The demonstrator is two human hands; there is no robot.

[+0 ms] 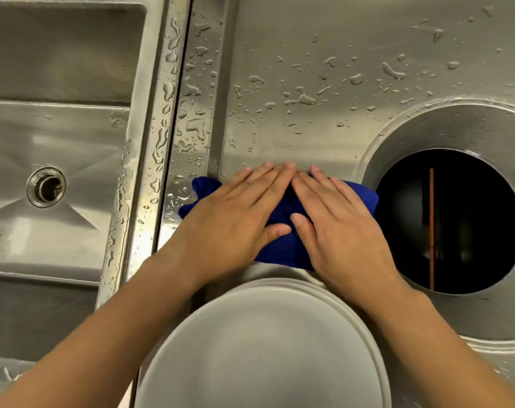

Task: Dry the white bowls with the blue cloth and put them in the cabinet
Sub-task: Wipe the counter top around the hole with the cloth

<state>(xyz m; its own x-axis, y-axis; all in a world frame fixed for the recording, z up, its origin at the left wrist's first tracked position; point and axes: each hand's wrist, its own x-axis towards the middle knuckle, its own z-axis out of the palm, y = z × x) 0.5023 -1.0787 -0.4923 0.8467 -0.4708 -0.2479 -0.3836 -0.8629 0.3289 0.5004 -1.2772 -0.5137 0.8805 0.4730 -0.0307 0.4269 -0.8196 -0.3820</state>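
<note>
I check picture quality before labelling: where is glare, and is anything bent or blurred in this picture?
Head view: bright glare on the wet steel ridge and sink basin; wide-angle bending curves the counter edges; the stacked white bowls nearest the camera look soft; the round opening is too dark to read; both hands, left hand and right hand, and the blue cloth are sharp.

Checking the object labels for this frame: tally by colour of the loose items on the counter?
Blue: 1, the cloth lying flat under both hands
White: 1 visible stack of bowls upside down; rims suggest more than one, exact number unclear
Total: 2 items
</note>
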